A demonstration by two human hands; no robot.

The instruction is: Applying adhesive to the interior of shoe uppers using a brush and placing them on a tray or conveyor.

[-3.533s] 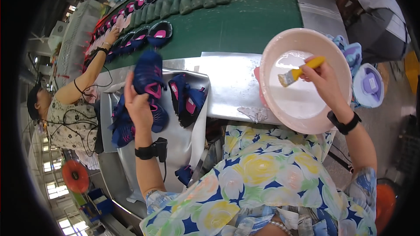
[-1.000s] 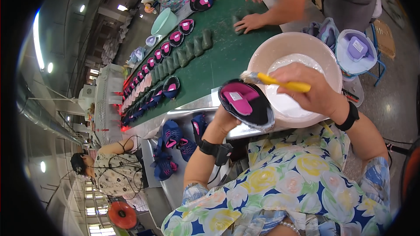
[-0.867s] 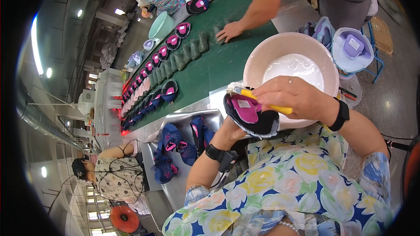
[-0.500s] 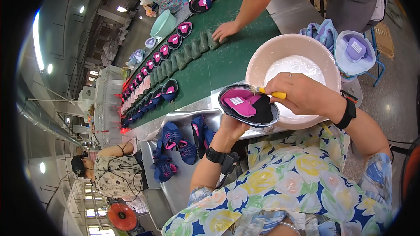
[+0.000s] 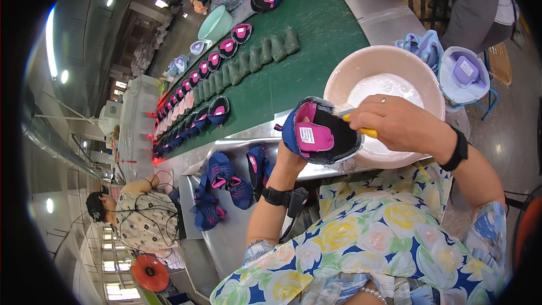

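Note:
My left hand holds a shoe upper from below, its open underside facing up. The upper is blue outside, with a black and pink inside and a white label on the pink tongue. My right hand grips a brush with a yellow handle. Its pale bristles are at the upper's rim, on the side near the basin. Just beyond my right hand stands a large pale pink basin containing white liquid.
Rows of shoe uppers and grey-green shoe-shaped pieces lie on a green conveyor belt. Blue uppers rest on a metal tray at left. Lilac uppers stand beyond the basin. Other people are at the belt's far side and at left.
The upper has been raised and turned in my left hand, showing its blue side. The brush has shifted slightly right along the rim. A co-worker's arm has withdrawn from the belt.

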